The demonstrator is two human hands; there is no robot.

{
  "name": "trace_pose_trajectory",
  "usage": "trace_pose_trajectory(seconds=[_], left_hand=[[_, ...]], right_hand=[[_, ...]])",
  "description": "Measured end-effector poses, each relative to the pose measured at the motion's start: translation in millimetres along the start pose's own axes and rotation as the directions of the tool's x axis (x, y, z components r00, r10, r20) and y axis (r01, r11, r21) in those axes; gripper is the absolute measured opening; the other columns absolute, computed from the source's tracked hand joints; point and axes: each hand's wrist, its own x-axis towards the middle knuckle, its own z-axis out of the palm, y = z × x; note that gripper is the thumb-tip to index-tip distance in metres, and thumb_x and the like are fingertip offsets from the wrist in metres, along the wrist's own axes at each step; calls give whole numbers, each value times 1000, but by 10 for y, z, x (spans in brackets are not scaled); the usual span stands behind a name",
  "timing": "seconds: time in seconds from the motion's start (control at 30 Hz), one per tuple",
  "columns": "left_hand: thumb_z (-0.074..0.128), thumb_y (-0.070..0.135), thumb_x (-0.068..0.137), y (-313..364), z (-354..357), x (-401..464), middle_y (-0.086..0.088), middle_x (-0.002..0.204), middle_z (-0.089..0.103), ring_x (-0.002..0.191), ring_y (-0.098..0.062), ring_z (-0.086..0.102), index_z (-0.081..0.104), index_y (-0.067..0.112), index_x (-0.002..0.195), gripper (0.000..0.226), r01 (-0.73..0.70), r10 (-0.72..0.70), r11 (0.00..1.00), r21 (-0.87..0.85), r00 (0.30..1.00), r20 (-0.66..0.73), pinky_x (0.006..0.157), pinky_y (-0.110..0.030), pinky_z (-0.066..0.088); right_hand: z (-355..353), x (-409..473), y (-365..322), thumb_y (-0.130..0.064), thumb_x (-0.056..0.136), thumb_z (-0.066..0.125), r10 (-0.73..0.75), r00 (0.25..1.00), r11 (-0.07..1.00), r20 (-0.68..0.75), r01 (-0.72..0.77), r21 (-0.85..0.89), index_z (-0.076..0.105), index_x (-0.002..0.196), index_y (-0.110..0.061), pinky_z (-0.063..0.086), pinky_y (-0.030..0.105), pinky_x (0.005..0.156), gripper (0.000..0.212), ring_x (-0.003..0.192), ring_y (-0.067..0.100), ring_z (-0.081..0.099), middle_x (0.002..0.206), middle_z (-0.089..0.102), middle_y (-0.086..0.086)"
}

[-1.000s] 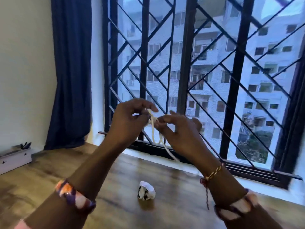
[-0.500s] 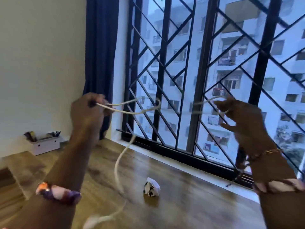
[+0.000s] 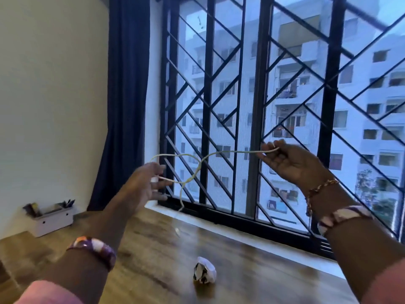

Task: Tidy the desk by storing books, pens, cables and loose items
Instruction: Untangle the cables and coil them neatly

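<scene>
A thin white cable (image 3: pixel 219 153) stretches in the air between both hands, above the wooden desk (image 3: pixel 252 270). My right hand (image 3: pixel 291 163) pinches one end up in front of the window grille. My left hand (image 3: pixel 144 187) grips the cable lower and to the left, fingers partly spread. Between them the cable makes a loose crossing loop, and a tail hangs down toward the desk, blurred at its tip. A crumpled black-and-white paper ball (image 3: pixel 204 271) lies on the desk below my hands.
A white desk organiser (image 3: pixel 53 218) holding pens and small items stands at the far left against the wall. A dark blue curtain (image 3: pixel 125 102) hangs beside the black window grille (image 3: pixel 258 106), which runs along the desk's far edge.
My hands first drew apart, stretching the cable wide. Since then the left hand has dropped lower and toward the centre, and the cable has formed a crossing loop. The view has swung left.
</scene>
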Motion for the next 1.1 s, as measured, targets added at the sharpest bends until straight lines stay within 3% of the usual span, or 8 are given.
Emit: trace_pose_trajectory(seconds=[0.13,0.27,0.4,0.53,0.67,0.8,0.9,1.1], left_hand=[[83,44,50,-247,153,151,-1,118,30,105,-24,48,37,23,123,88,-86,62,863,497,996,64,74,-40,54],[80,43,55,-272,187,419,-19,105,54,98,-29,55,60,33,64,24,-285,290,646,708,950,118,83,-30,47],[71,28,77,-142,180,610,-7,80,60,89,-25,56,75,16,80,13,-482,368,511,712,871,326,68,-25,36],[58,1,88,4,102,720,-12,90,63,80,-17,61,67,5,99,15,-406,257,828,387,888,382,58,-14,51],[54,6,90,97,-9,778,-13,79,57,60,-15,59,62,-1,92,11,-135,128,991,-8,918,375,58,-19,57],[73,32,62,147,-175,839,-21,102,67,87,-26,62,69,2,90,42,-217,133,970,106,846,516,92,-33,49],[75,18,72,182,-269,842,-24,98,69,85,-24,64,71,5,84,17,-431,280,878,209,817,505,70,-14,49],[52,34,92,319,-560,1032,-18,86,68,80,-30,63,74,16,86,30,-574,389,678,460,811,438,75,-40,51]], right_hand=[[319,19,-9,-6,98,37,-66,996,998,54,67,-7,48,80,-2,55,41,67,22,83,23,66,76,53,14],[475,77,-57,-9,100,33,-149,989,985,20,151,-90,52,89,3,43,49,95,25,52,19,68,48,62,13],[498,90,-10,-7,96,44,-36,999,910,26,44,-413,51,73,-1,55,38,46,25,38,20,60,43,55,11],[494,75,214,-25,84,66,0,998,342,-63,-59,-938,56,84,-2,59,42,56,26,73,32,65,73,60,19],[735,-7,569,-54,89,48,-195,981,-356,-2,-72,-932,49,74,-10,55,40,78,47,88,31,66,93,67,17],[1022,-58,780,-58,91,39,-379,901,-594,211,-62,-802,50,73,-11,43,28,67,51,77,26,60,79,57,8],[1181,14,974,-24,94,51,-215,857,-487,468,321,-812,55,124,-16,40,26,72,30,91,24,59,111,62,11],[1190,120,1248,-10,93,50,-222,727,-417,649,531,-738,70,91,-10,45,26,63,21,66,15,59,72,61,-2]])
